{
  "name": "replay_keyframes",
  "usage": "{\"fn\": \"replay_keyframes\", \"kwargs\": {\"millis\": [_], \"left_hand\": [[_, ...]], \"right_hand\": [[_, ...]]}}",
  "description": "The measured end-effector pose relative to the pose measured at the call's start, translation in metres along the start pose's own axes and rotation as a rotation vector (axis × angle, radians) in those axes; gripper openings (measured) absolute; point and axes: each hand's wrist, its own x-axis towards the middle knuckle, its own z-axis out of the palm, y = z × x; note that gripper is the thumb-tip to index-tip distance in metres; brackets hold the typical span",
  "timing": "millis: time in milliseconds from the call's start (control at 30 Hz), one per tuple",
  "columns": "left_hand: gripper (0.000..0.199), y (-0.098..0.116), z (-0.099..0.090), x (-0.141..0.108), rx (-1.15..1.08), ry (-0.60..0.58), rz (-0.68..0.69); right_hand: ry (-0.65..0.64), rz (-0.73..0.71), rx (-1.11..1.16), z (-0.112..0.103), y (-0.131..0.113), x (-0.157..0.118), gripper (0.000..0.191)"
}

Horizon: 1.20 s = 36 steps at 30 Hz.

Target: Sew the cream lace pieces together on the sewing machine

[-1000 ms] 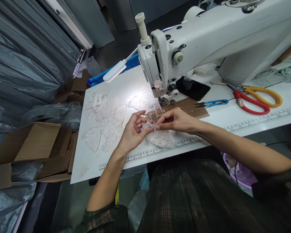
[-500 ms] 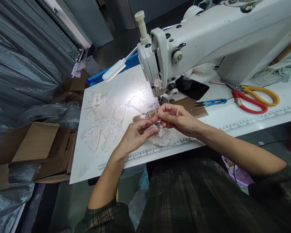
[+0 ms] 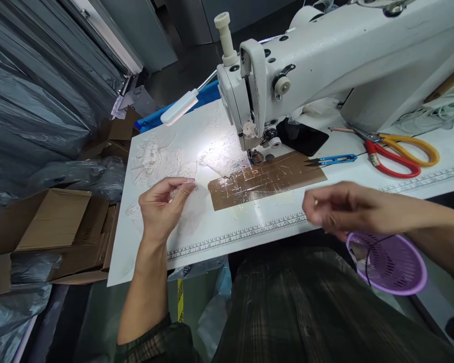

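Observation:
My left hand [image 3: 164,206] pinches the edge of a white lace piece at the left of the table, close to other lace pieces [image 3: 155,156]. My right hand [image 3: 336,209] is at the table's front edge, above a purple basket; its fingers are curled together and blurred, and what they hold, if anything, is too small to name. Between the hands lies a brown plate [image 3: 268,179] under the needle area of the white sewing machine [image 3: 245,96]. More lace [image 3: 223,156] lies beside the needle in the lamp's light.
Blue snips [image 3: 336,160], red and yellow scissors [image 3: 393,156] and a black phone [image 3: 302,137] lie right of the needle. A lamp [image 3: 179,107] hangs over the table. The purple basket [image 3: 389,264] stands below the front edge; cardboard boxes [image 3: 53,219] are at the left.
My hands have parted. The left moved left with the lace, off the front of the brown plate; the right moved right to above the basket, which shows more fully.

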Motion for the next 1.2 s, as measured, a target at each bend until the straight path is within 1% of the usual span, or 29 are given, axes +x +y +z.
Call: {"fn": "replay_keyframes", "kwargs": {"millis": [33,67,100,133,200,267,300,333,367,400,433,467,500,533,567,600,667,733,800,867,933,1033,1100,1200], "left_hand": [[0.008,0.000,0.003,0.004,0.002,0.013,0.024],[0.009,0.001,0.008,0.008,0.008,0.020,0.061],[0.008,0.002,0.013,0.013,0.014,0.019,0.104],[0.007,0.003,0.018,0.018,0.016,0.017,0.149],[0.006,0.007,0.030,0.026,0.010,0.021,0.226],[0.004,0.010,0.043,0.027,0.007,0.021,0.291],[0.003,0.012,0.050,0.023,0.002,-0.017,0.332],[0.004,0.012,0.057,0.017,-0.006,-0.089,0.389],[0.006,0.013,0.065,0.009,-0.017,-0.194,0.452],[0.007,0.012,0.072,-0.001,-0.040,-0.327,0.520],[0.007,0.011,0.078,-0.011,-0.059,-0.450,0.583],[0.006,0.010,0.082,-0.021,-0.037,-0.552,0.610],[0.011,0.008,0.084,-0.029,-0.007,-0.633,0.612],[0.017,0.006,0.084,-0.034,0.016,-0.684,0.595],[0.021,0.004,0.082,-0.037,0.035,-0.706,0.562],[0.022,0.002,0.078,-0.035,0.049,-0.697,0.523],[0.017,-0.003,0.069,-0.023,0.101,-0.617,0.451],[0.020,-0.009,0.062,-0.003,0.229,-0.517,0.405],[0.024,-0.019,0.061,0.019,0.365,-0.439,0.383],[0.025,-0.031,0.066,0.036,0.444,-0.412,0.353],[0.022,-0.045,0.072,0.046,0.458,-0.468,0.310],[0.014,-0.062,0.073,0.050,0.389,-0.554,0.269],[0.016,-0.067,0.065,0.049,0.304,-0.589,0.266],[0.015,-0.068,0.043,0.048,0.235,-0.653,0.260]], "right_hand": [[-0.132,0.077,-0.069,-0.002,0.001,-0.004,0.028],[-0.218,0.130,-0.141,-0.005,0.001,-0.006,0.030],[-0.249,0.155,-0.214,-0.007,0.003,-0.007,0.033],[-0.233,0.151,-0.278,-0.010,0.004,-0.006,0.034],[-0.131,0.099,-0.361,-0.018,0.008,-0.001,0.038],[-0.045,0.075,-0.394,-0.026,0.011,0.004,0.044],[-0.010,0.083,-0.408,-0.031,0.012,0.006,0.046],[0.033,0.090,-0.434,-0.035,0.013,0.009,0.048],[0.084,0.087,-0.474,-0.039,0.014,0.011,0.049],[0.147,0.068,-0.526,-0.043,0.015,0.014,0.049],[0.218,0.027,-0.584,-0.045,0.017,0.017,0.047],[0.292,-0.032,-0.645,-0.047,0.019,0.020,0.045],[0.360,-0.103,-0.701,-0.047,0.021,0.025,0.041],[0.419,-0.178,-0.749,-0.047,0.024,0.030,0.038],[0.467,-0.248,-0.790,-0.045,0.027,0.037,0.034],[0.502,-0.310,-0.828,-0.042,0.029,0.043,0.032],[0.529,-0.421,-0.897,-0.033,0.033,0.058,0.030],[0.508,-0.533,-0.952,-0.022,0.035,0.071,0.031],[0.442,-0.641,-1.007,-0.010,0.036,0.083,0.033],[0.362,-0.715,-1.078,-0.001,0.038,0.091,0.034],[0.304,-0.728,-1.142,0.005,0.042,0.094,0.034],[0.298,-0.662,-1.172,0.007,0.049,0.090,0.036],[0.324,-0.627,-1.148,0.003,0.052,0.083,0.038],[0.393,-0.620,-1.073,-0.007,0.053,0.071,0.039]]}}
